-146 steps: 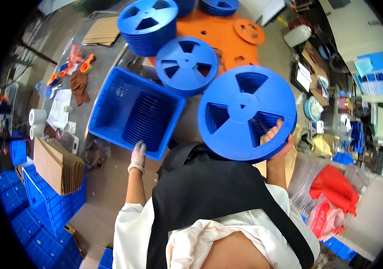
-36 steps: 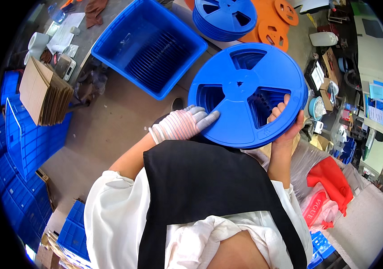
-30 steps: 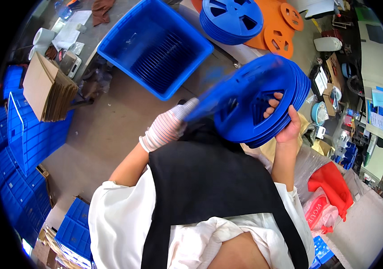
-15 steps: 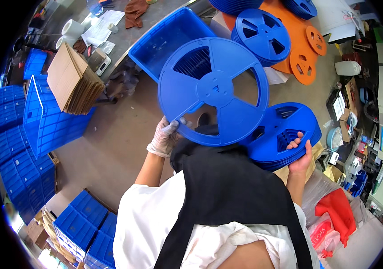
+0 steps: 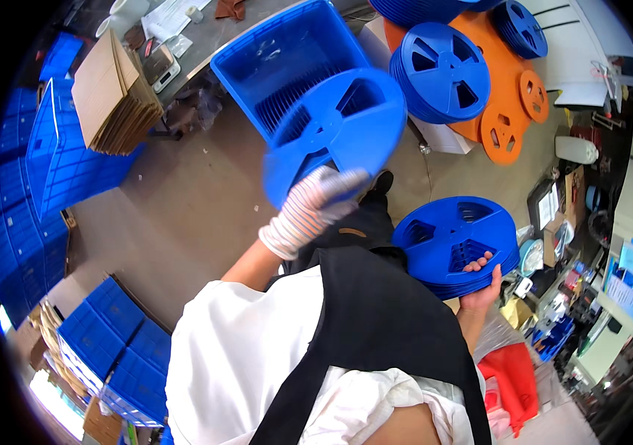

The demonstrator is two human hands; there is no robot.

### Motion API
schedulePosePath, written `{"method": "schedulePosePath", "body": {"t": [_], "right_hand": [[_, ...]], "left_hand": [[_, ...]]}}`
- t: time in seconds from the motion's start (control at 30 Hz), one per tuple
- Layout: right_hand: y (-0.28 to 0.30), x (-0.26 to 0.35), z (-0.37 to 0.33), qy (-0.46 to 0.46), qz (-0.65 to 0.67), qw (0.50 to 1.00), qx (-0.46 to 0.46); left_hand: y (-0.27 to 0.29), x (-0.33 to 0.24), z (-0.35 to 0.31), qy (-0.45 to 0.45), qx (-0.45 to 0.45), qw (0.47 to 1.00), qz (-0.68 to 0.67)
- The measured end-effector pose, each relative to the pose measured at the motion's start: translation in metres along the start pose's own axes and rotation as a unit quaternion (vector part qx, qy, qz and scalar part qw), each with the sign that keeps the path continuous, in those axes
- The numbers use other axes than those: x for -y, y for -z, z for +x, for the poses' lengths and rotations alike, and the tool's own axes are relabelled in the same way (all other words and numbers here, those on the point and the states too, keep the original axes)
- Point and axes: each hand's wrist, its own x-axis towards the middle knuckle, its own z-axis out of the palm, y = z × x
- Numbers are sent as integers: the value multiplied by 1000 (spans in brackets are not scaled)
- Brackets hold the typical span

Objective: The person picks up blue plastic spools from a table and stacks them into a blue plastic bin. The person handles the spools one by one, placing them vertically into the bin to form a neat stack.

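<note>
In the head view, the gloved left hand [image 5: 309, 208] grips a slotted blue disc [image 5: 376, 119] by its near edge, tilted and slightly blurred. To its right and lower, the bare right hand [image 5: 483, 289] clasps a stack of blue discs [image 5: 435, 256], fingers through a window, thumb outside. I'd say a single disc is being handled apart from that stack; moving it calls for a firm hold and a steady tilt. Just beyond the left hand, a blue bin [image 5: 250, 70] holds a row of discs [image 5: 276, 111]; its near rim looks like the obstacle, though I can't tell whether the disc touches it. Cardboard sheets [image 5: 113, 96] stand well left of both hands.
</note>
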Motion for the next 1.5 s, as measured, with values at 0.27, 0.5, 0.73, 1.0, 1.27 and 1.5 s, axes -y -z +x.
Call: {"method": "schedulePosePath", "body": {"t": [0.27, 0.5, 0.73, 1.0, 1.27, 1.5], "right_hand": [[-1, 24, 37, -13, -24, 1000, -16], [-2, 35, 56, -23, -46, 999, -5], [-6, 45, 65, -24, -67, 997, -16], [1, 57, 82, -27, -95, 994, -40], [16, 71, 98, -35, -121, 990, -70], [18, 82, 105, -35, -129, 989, -64]], "left_hand": [[-65, -5, -13, 4, 54, 946, 321], [-77, 6, 5, -26, 23, 932, 360], [-76, 25, 22, -30, 23, 942, 334], [-78, 88, 85, 34, -264, 957, 114], [-81, 216, 172, 242, -487, 760, -355], [-128, 298, 205, 313, -385, 815, -300]]}}
